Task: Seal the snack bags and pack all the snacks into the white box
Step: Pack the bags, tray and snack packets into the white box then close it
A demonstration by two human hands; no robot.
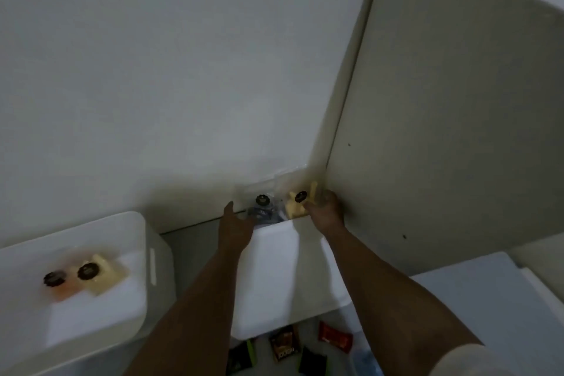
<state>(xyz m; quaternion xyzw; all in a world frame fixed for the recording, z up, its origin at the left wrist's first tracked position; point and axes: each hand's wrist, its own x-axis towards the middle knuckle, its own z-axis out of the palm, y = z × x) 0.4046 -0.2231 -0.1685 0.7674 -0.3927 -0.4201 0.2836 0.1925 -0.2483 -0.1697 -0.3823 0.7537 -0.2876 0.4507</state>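
Snack packets (294, 348), small dark and red ones, lay loose on the grey surface nearest the camera, just in front of the white box (283, 275) and still outside it. Both bare forearms stretched out over that box. Beyond its far rim, against the wall, clear snack bags (271, 201) stood bunched together, each topped with a dark round clip; one held a pale yellow snack, another something bluish.

The left hand (236, 224) hovered at the box's far left corner with fingers loosely spread, seemingly empty, its fingertips close to the bluish bag. The right hand (325, 212) sat at the box's far right corner, fingers curled around the yellow bag, though blur hid how firm that hold was. Left of the box, a second white container (146, 256) carried two more clipped bags (82, 276) on top.

The likely trouble was an unsealed bag tipping as it was lifted over the rim, spilling its contents; a one-handed, slack hold on slippery plastic would cause that.
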